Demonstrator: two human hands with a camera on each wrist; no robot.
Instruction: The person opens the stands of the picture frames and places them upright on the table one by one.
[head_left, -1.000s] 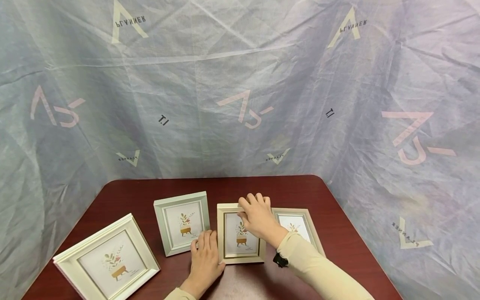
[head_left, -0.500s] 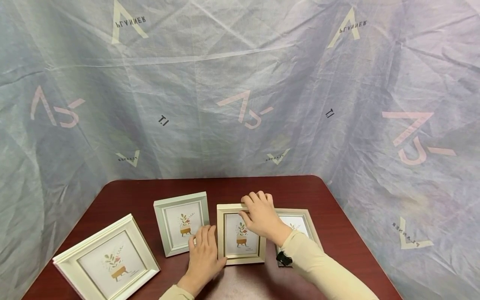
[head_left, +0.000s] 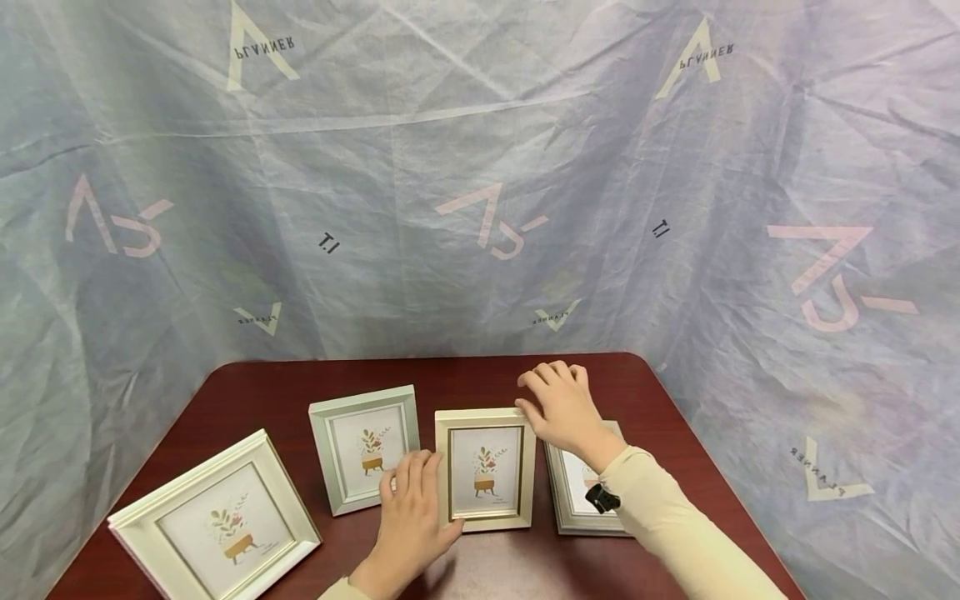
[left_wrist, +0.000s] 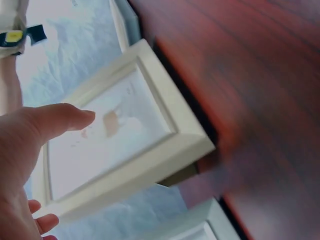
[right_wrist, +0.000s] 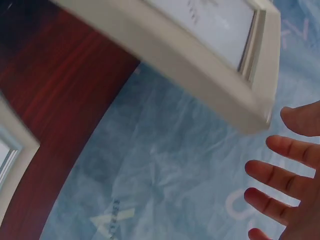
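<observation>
A cream picture frame (head_left: 485,526) with a potted-plant print stands upright in the middle of the dark red table. My left hand (head_left: 411,512) is at its lower left side, thumb out in front; the left wrist view shows that thumb (left_wrist: 70,117) overlapping the picture, fingers loose. By the frame's top right corner is my right hand (head_left: 562,406), and in the right wrist view its spread fingers (right_wrist: 280,177) hold nothing. Left of the cream one stands a pale green frame (head_left: 324,446), its lower right corner hidden by my left hand. Behind my right wrist is a grey-beige frame (head_left: 592,527), partly covered.
A larger champagne-coloured frame (head_left: 277,558) stands angled at the front left. The table (head_left: 480,379) reaches back to a grey-blue printed cloth (head_left: 375,192) hanging on the far side and both flanks. A black band (head_left: 602,498) sits on the right wrist.
My right hand has come off the cream frame's top edge and moved right and slightly up. My left hand has shifted slightly, its thumb lower right. The frames stay in place.
</observation>
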